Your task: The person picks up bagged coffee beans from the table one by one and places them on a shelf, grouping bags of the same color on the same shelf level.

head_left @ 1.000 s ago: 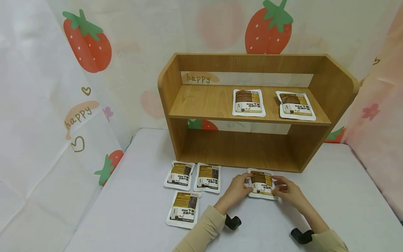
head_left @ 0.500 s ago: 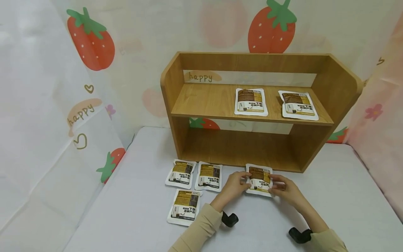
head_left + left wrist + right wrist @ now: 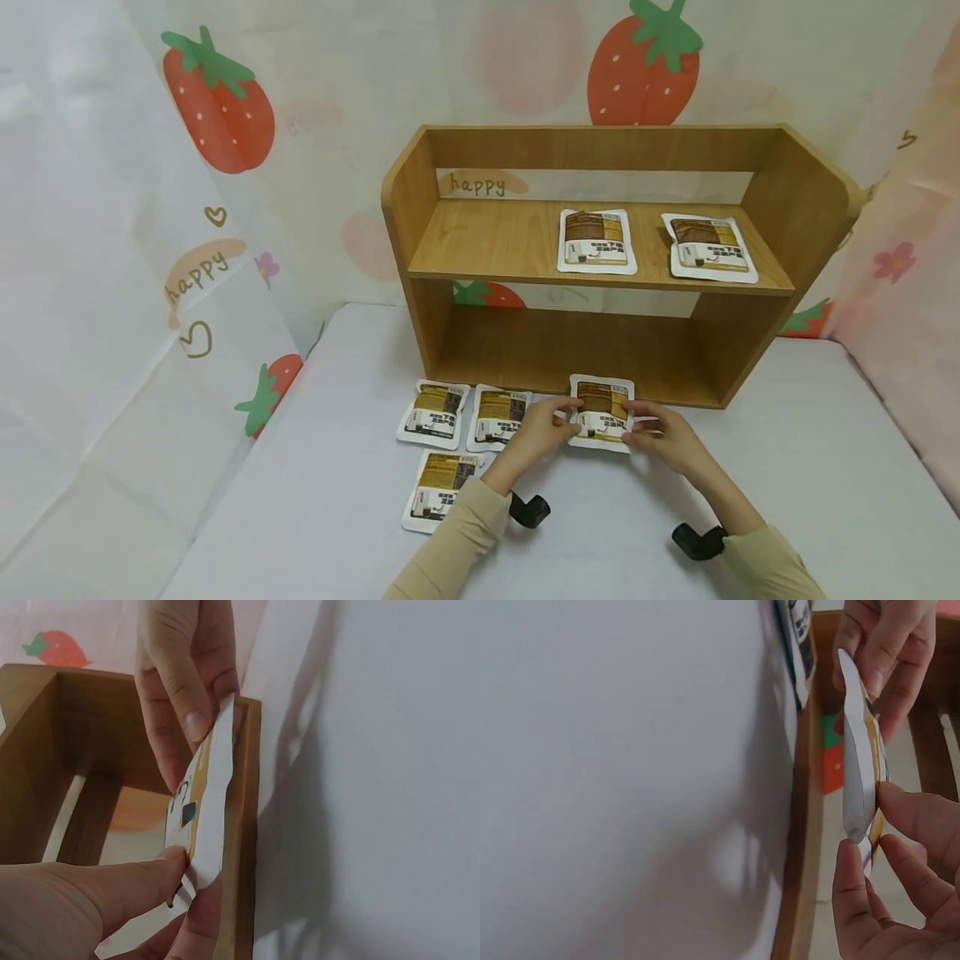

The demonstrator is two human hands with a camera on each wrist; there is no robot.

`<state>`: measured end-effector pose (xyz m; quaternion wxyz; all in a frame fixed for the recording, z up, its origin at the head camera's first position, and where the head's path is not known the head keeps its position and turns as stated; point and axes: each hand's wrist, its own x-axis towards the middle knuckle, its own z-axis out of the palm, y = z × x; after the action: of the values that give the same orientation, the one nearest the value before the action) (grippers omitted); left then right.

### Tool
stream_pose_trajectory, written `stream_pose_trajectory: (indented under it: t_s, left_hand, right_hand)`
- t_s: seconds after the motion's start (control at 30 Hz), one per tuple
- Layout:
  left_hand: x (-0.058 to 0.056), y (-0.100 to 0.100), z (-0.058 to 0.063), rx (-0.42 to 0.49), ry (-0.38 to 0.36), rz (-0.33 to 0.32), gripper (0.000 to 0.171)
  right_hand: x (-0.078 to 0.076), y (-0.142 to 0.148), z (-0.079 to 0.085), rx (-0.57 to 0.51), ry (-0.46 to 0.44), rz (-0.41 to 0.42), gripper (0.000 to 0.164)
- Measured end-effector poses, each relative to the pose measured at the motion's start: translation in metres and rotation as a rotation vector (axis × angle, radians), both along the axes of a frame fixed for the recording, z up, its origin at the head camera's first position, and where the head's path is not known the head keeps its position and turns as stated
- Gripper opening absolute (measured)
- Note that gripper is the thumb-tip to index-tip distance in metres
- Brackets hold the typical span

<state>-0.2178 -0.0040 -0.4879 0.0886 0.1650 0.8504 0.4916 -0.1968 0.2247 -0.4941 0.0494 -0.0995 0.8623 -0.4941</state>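
A flat white pouch with a brown and gold label (image 3: 602, 410) is held between both hands at the front edge of the shelf's lower level. My left hand (image 3: 542, 429) pinches its left edge, and my right hand (image 3: 667, 435) pinches the right edge. In the left wrist view the pouch (image 3: 204, 799) is raised off the white table, thumbs on its printed face and fingers behind. The right wrist view shows the same pouch (image 3: 861, 750) with a gap between it and the tabletop.
A two-level wooden shelf (image 3: 517, 242) stands at the back. Its upper level bears a pouch (image 3: 596, 242) and another pouch (image 3: 710, 248) at the right. On the table, three more pouches lie left of my hands, including a near one (image 3: 435, 492) partly behind my left sleeve.
Both hands have lifted the pouch off the table and carried it forward and slightly left, to the lower level's front edge. The other pouches stay where they were.
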Motion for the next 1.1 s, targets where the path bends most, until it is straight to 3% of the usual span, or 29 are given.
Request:
stream_pose_trajectory:
  t_s: [0.4, 0.53, 0.77, 1.1]
  left_hand:
    - [-0.003, -0.021, 0.007, 0.059, 0.025, 0.056, 0.040]
    - [-0.003, -0.027, 0.010, 0.076, 0.022, 0.049, 0.041]
    - [-0.007, -0.037, 0.010, 0.084, 0.049, 0.068, 0.040]
    - [-0.006, -0.050, 0.010, 0.104, 0.063, 0.087, 0.040]
  right_hand:
    - [-0.010, -0.019, 0.022, -0.075, 0.017, 0.054, 0.058]
    - [-0.011, -0.025, 0.024, -0.088, 0.020, 0.064, 0.059]
    - [-0.014, -0.035, 0.025, -0.119, 0.123, 0.094, 0.057]
    - [-0.018, -0.047, 0.028, -0.091, 0.091, 0.063, 0.057]
